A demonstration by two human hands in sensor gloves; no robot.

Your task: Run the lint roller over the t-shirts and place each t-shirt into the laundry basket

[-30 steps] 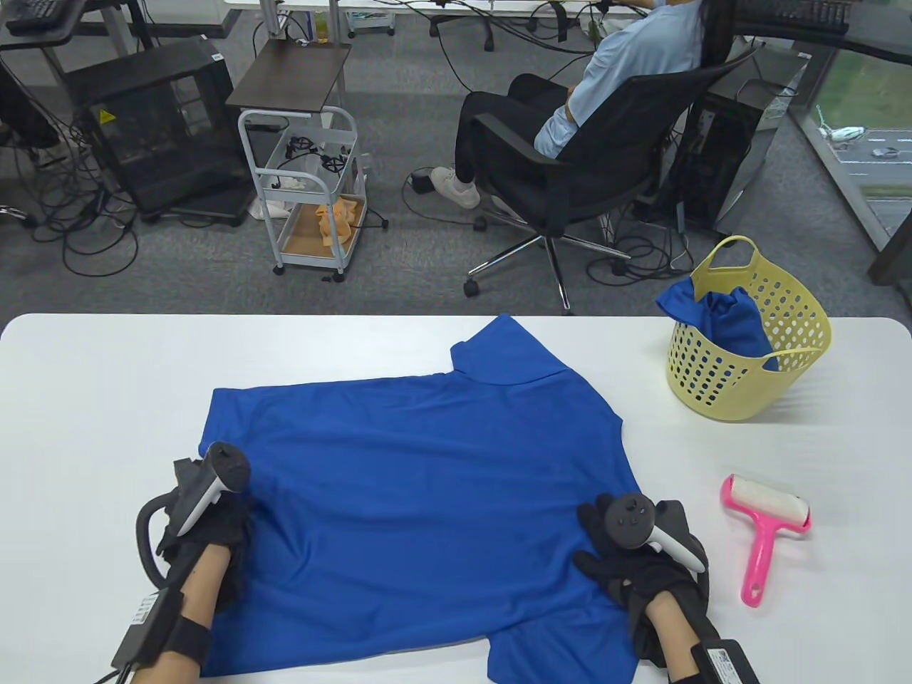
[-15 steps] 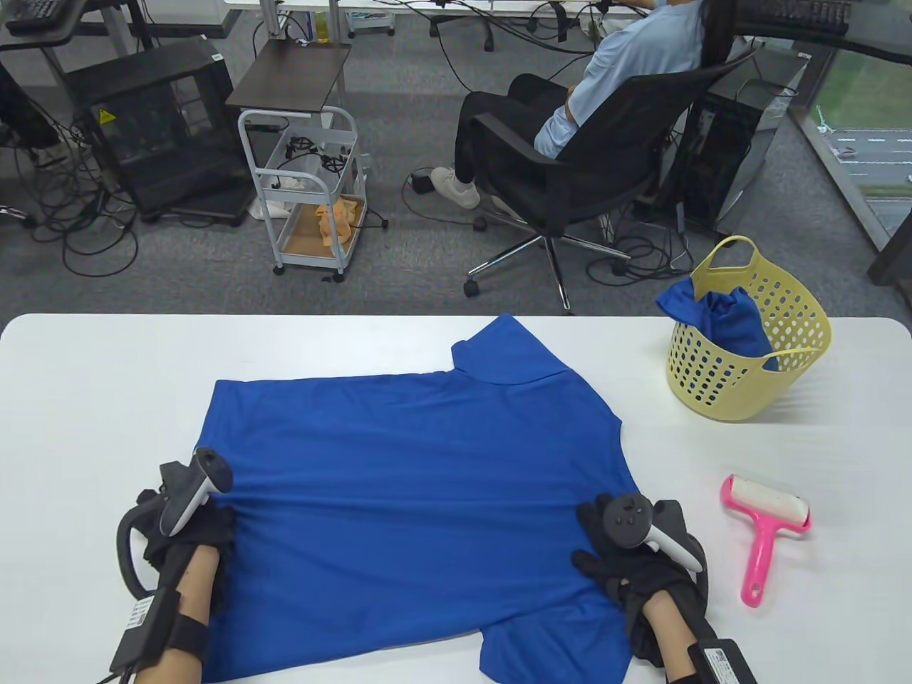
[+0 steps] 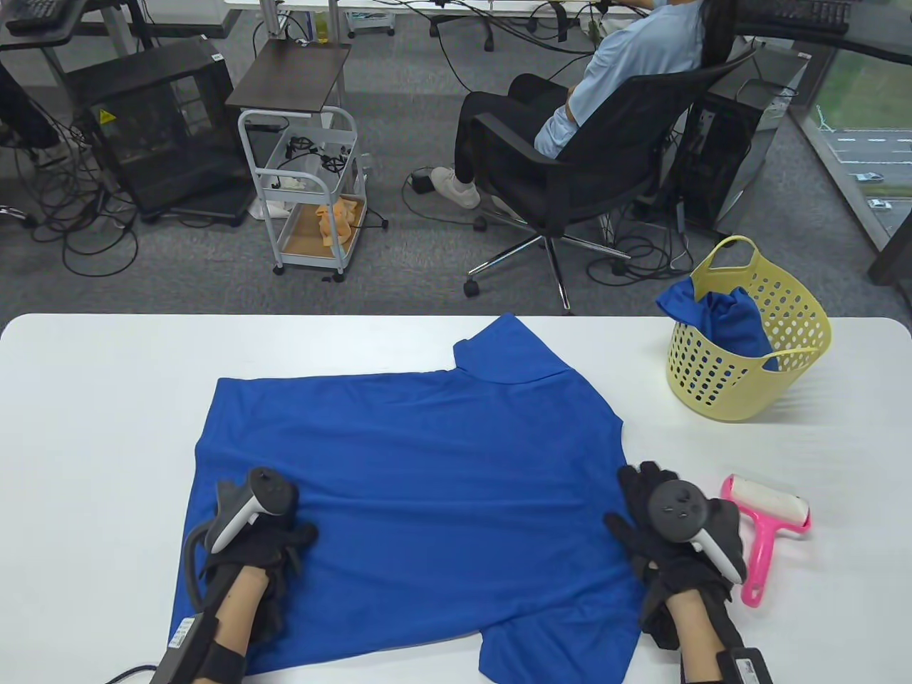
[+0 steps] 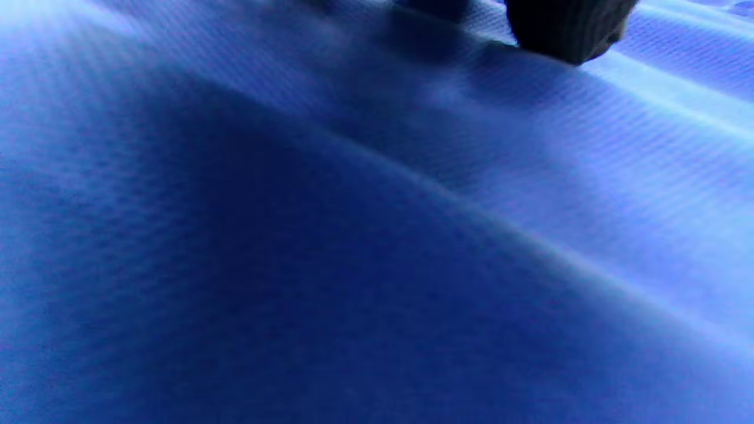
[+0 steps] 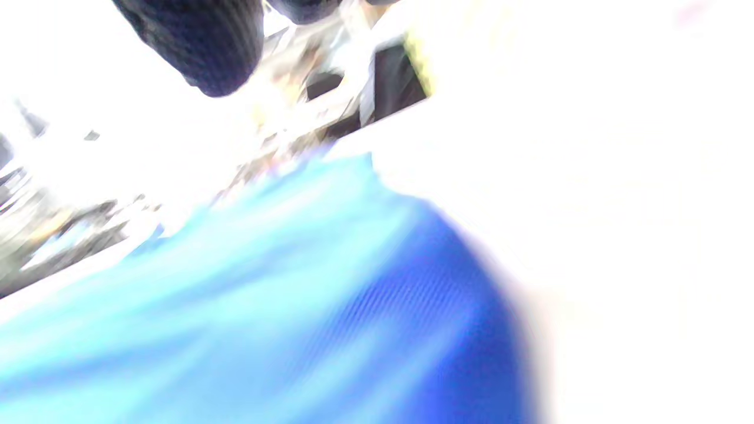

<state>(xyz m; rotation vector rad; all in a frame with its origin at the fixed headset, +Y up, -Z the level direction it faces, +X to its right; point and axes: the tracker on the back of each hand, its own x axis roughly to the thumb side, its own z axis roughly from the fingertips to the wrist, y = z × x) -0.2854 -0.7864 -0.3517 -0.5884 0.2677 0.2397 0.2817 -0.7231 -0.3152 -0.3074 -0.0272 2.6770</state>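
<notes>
My right hand (image 3: 673, 531) has left the t-shirt (image 3: 420, 491) and slid toward the lint roller (image 3: 766, 531) near the worktop's right edge, fingers spread, gripping nothing. My left hand (image 3: 263, 541) now rests flat on the spread shirt, so rolling seems next. The laundry basket (image 3: 798, 356) at the far right corner already holds blue fabric (image 3: 727, 320).

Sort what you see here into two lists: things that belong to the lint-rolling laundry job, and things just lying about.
Job: t-shirt spread on the table; lint roller; laundry basket; left hand; right hand.

Lying about: trolley; office chair; floor cables.
</notes>
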